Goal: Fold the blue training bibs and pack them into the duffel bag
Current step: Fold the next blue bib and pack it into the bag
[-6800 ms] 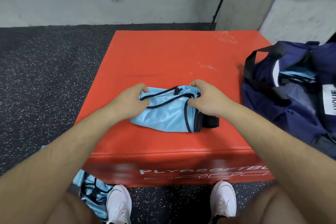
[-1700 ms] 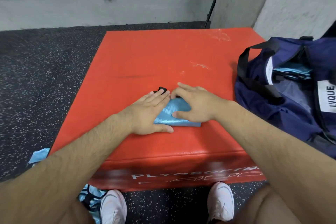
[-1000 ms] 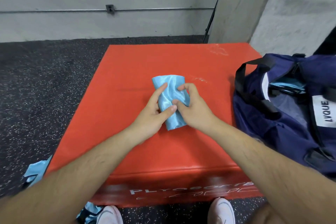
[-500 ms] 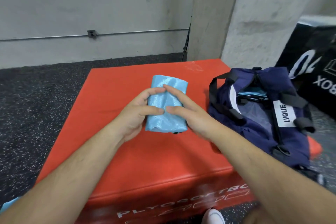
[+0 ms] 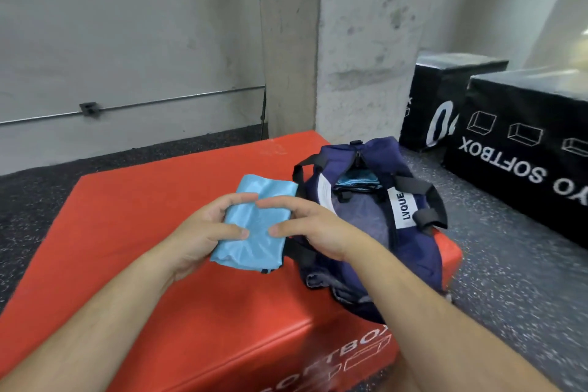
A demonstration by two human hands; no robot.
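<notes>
1. The folded blue bib [image 5: 254,226] is a compact rectangle held over the red plyo box [image 5: 127,216], just beside the near-left side of the duffel bag [image 5: 420,264].
2. The left hand [image 5: 200,232] grips the bib's left edge, with the thumb pressed on its upper face and the fingers curled over the far side.
3. The right hand [image 5: 311,229] clamps the right edge the same way. The 2 hands are close together, their fingertips nearly meeting over the fabric.
4. The duffel bag is navy and sits unzipped on the box's right end. It has black straps and a white LVQUE label [image 5: 402,210].
5. More blue fabric [image 5: 356,180] lies inside the bag's open mouth, toward its far end.
6. 2 black soft boxes [image 5: 525,162] stand on the speckled floor [image 5: 509,264] to the right, near a concrete pillar [image 5: 350,41].
</notes>
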